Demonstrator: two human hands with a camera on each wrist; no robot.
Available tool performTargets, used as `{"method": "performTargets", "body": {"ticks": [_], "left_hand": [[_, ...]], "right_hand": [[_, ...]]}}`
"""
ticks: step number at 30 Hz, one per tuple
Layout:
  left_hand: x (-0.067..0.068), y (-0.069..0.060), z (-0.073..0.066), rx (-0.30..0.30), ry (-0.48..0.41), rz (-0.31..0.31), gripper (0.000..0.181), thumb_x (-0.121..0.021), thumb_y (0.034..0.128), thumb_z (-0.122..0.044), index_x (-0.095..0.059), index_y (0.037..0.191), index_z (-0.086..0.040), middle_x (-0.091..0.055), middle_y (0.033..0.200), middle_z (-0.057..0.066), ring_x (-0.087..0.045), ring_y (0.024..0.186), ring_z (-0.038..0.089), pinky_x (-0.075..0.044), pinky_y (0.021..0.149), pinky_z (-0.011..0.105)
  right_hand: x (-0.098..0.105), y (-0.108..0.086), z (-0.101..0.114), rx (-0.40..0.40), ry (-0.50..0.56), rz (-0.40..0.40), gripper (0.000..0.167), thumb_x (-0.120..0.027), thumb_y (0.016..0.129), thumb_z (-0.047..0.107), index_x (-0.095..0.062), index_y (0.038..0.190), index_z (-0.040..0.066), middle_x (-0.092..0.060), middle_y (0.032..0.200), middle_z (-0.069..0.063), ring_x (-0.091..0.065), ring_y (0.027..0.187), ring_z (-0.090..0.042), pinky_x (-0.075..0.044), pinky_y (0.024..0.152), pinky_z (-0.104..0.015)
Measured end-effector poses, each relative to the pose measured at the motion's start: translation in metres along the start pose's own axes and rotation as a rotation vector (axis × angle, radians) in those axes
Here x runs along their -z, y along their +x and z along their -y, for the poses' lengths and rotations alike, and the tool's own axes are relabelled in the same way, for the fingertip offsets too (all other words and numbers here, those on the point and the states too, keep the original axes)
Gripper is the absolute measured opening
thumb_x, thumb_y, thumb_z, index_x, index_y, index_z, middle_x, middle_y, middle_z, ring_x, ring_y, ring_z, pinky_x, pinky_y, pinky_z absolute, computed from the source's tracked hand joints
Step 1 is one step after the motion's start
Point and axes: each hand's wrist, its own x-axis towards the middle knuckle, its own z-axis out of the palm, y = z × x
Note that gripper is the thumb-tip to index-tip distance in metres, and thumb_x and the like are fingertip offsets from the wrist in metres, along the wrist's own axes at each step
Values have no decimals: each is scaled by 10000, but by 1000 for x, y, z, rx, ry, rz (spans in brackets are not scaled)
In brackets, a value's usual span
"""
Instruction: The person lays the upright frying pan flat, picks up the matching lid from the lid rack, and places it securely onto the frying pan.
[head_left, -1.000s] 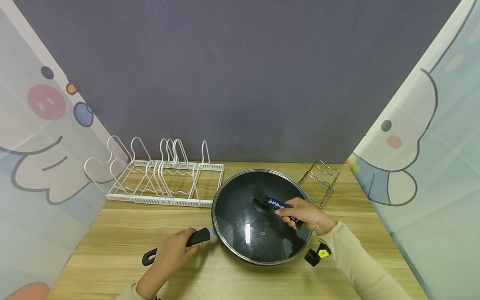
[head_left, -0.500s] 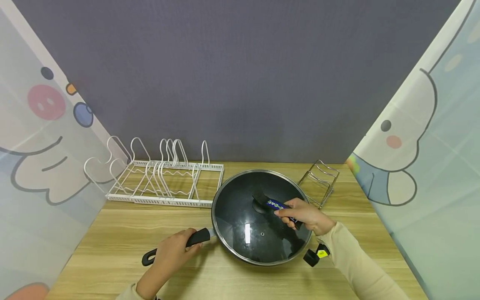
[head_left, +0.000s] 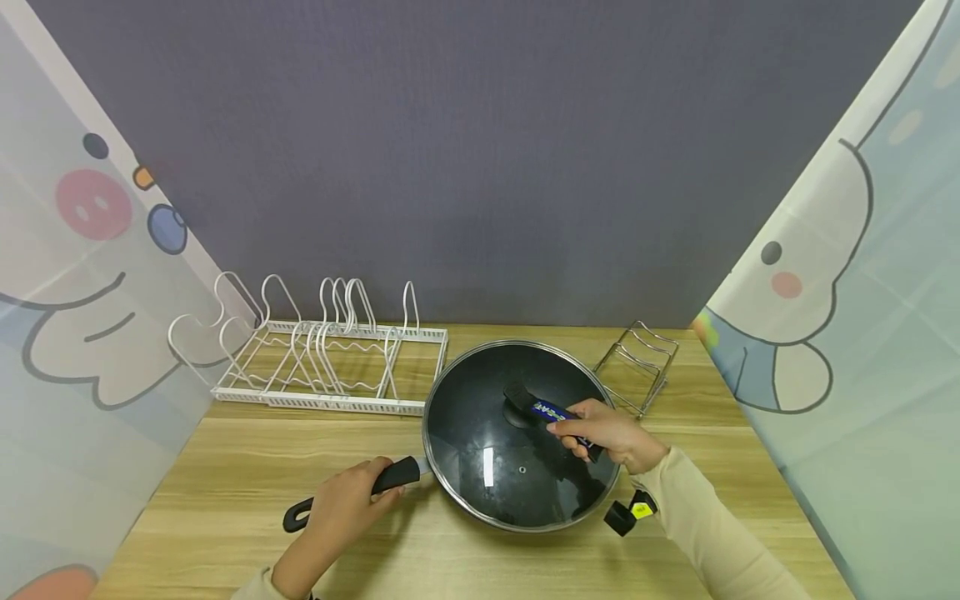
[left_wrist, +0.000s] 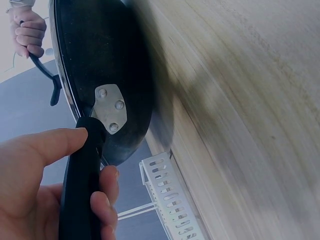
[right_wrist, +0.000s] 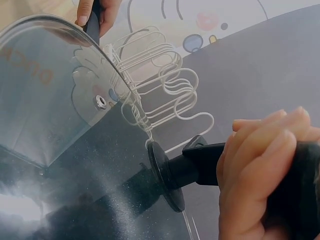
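A black wok point(left_wrist: 132, 55) is covered by a glass lid point(head_left: 480, 500) with a metal rim. My left hand point(head_left: 348, 504) grips the wok's long black handle point(head_left: 397, 474), thumb along its top in the left wrist view. From the lid's centre rises a black knob handle point(head_left: 517, 392) with a blue printed label. My right hand point(head_left: 611, 433) holds that handle's slanted grip, its fingers curled round it in the right wrist view. A short black side handle point(head_left: 621, 518) with a yellow tag sticks out at the wok's lower right, partly behind the right sleeve.
A white wire rack point(head_left: 337, 403) with upright loops stands at the back left on the wooden table point(head_left: 225, 500). Right of the wok is a small metal wire rack point(head_left: 637, 362). A grey panel point(head_left: 480, 167) closes off the back, and printed cartoon sheets flank both sides.
The right side of the wok and lid, with its side handle, has shifted very slightly left and nearer. My right hand has moved a little left with the lid handle. My left hand stays nearly still.
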Motion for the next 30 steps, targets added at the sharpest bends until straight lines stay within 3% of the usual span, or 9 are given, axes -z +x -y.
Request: {"method": "performTargets", "body": {"ticks": [21, 30], "left_hand": [[1, 0, 0, 4, 12, 6, 376, -761, 762, -368, -661, 1040, -136, -637, 780, -50, -491, 574, 83, -342, 480, 268], [2, -1, -1, -14, 16, -5, 379, -769, 757, -351, -662, 1035, -118, -655, 810, -28, -556, 617, 116, -377, 497, 285]], "right_hand": [[2, 0, -2, 21, -2, 33, 226, -587, 932, 188, -530, 750, 67, -503, 571, 52, -453, 462, -43, -400, 480, -196], [4, 0, -3, 0, 3, 42, 215, -588, 934, 205, -545, 795, 47, -519, 602, 43, -464, 485, -47, -407, 482, -190]]}}
